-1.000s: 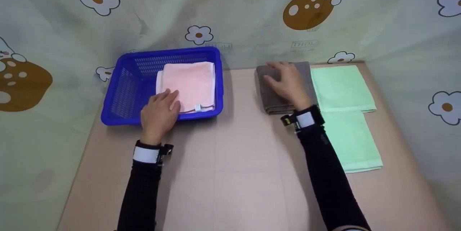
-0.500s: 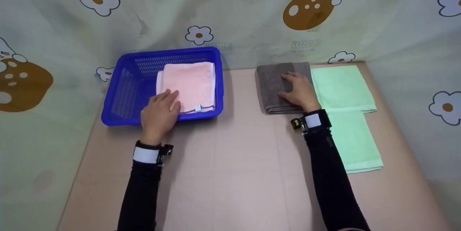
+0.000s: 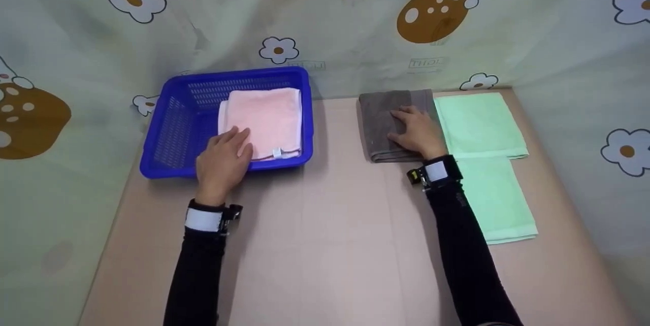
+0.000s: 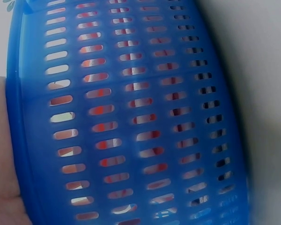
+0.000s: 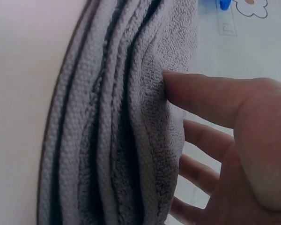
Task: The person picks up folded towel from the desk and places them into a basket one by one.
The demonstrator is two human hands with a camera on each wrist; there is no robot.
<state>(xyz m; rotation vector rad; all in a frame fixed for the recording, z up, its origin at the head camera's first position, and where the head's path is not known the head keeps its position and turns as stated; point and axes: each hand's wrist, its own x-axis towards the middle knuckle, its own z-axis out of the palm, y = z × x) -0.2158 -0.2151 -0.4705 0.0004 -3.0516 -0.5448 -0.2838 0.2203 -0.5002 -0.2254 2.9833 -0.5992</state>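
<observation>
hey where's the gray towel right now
In the head view, the gray towel lies right of center, touched by the right grip, between the blue basket and the green towels.

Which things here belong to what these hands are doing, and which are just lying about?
Likely in use:
blue basket, left hand at its rim
pink cloth, inside it
gray cloth, touched by right hand

Seemingly just lying about:
far green cloth
near green cloth

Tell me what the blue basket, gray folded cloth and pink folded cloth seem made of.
Blue basket: probably molded plastic, smooth, judging by its even rows of slots. Gray cloth: matte terry, fiber uncertain; the right wrist view shows looped pile. Pink cloth: matte, soft-looking fabric, perhaps terry, though its weave isn't clear.
</observation>
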